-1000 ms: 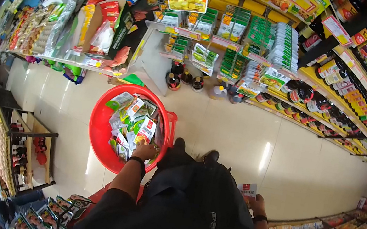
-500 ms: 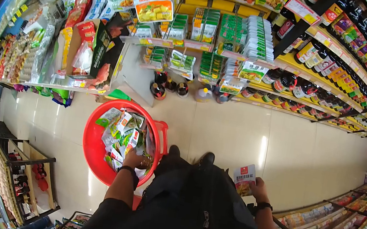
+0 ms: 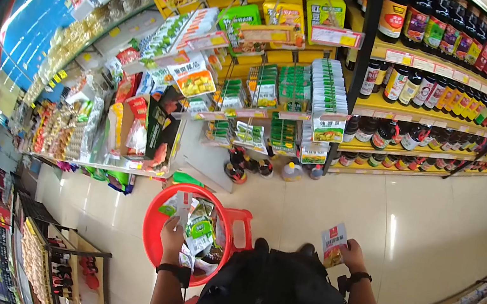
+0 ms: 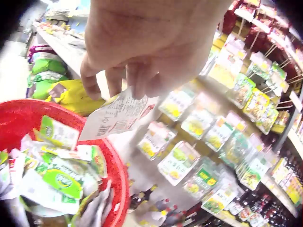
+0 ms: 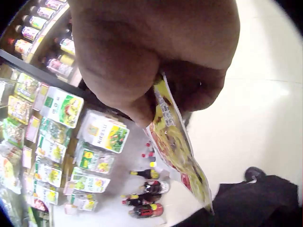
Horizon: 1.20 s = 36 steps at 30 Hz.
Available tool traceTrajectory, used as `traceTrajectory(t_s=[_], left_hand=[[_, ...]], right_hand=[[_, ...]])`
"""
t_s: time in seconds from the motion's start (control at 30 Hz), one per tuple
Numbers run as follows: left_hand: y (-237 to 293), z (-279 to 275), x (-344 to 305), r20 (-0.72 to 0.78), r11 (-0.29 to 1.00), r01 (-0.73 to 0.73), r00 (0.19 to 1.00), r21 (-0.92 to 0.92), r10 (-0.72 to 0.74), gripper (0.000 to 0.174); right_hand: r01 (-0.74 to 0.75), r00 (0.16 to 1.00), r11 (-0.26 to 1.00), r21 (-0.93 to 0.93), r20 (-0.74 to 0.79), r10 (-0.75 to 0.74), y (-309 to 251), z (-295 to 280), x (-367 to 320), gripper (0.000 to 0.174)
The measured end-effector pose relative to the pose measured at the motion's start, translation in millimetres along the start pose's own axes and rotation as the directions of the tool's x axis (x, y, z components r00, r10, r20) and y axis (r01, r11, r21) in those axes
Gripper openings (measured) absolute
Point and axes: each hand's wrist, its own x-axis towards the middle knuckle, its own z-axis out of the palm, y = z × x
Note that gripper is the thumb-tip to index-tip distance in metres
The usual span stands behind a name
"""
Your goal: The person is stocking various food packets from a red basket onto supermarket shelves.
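Over the red tub (image 3: 152, 237), my left hand (image 3: 172, 237) pinches a small food packet (image 3: 182, 205), its printed back with a barcode turned to the left wrist view (image 4: 118, 116). Several loose packets (image 3: 199, 235), white and green, lie heaped in the tub below. Out to the right, my right hand (image 3: 353, 255) grips another flat packet (image 3: 334, 239) by one edge, between thumb and fingers. That packet has a white top with a red mark, and its lower part shows yellow food; the right wrist view has it nearly edge-on.
Ahead are hooks hung with packets (image 3: 293, 86). Bottle shelves (image 3: 428, 86) run along the right, and dark bottles (image 3: 237, 172) stand on the floor under the hooks. A goods counter (image 3: 93, 164) stands at left behind the tub. A rack (image 3: 62, 250) is lower left.
My left hand has come up out of the heap with a packet. The right hand has brought its packet up and further into view. The head view has tilted upward towards the shelves.
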Motion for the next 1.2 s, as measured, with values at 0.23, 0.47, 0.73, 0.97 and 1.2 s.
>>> traceTrajectory(t_s=[0.23, 0.47, 0.73, 0.97, 1.2], left_hand=[[222.5, -43.2, 0.3, -0.065, 0.804, -0.179, 0.983, -0.567, 0.172, 0.036], [330.5, -52.0, -34.5, -0.011, 0.346, -0.115, 0.958, -0.931, 0.288, 0.036], [345.8, -31.6, -35.1, -0.010, 0.050, -0.021, 0.979, -0.999, 0.203, 0.033], [389.3, -6.1, -65.1, 0.305, 0.129, 0.277, 0.857, -0.952, 0.415, 0.040], [393.6, -2.1, -56.4, 0.435, 0.064, 0.470, 0.747, -0.880, 0.502, 0.055]], right_hand=[[0.121, 0.927, 0.672, 0.731, 0.159, -0.341, -179.1, -22.6, 27.4, 0.014], [0.258, 0.679, 0.397, 0.881, 0.127, -0.723, -321.9, -70.2, -14.5, 0.021], [0.254, 0.724, 0.303, 0.919, 0.027, -0.690, -320.9, -63.7, -24.7, 0.019], [0.224, 0.658, 0.352, 0.909, 0.125, -0.742, -344.4, -61.1, -15.8, 0.017], [0.235, 0.731, 0.376, 0.896, 0.092, -0.676, -332.1, -63.0, -7.6, 0.014]])
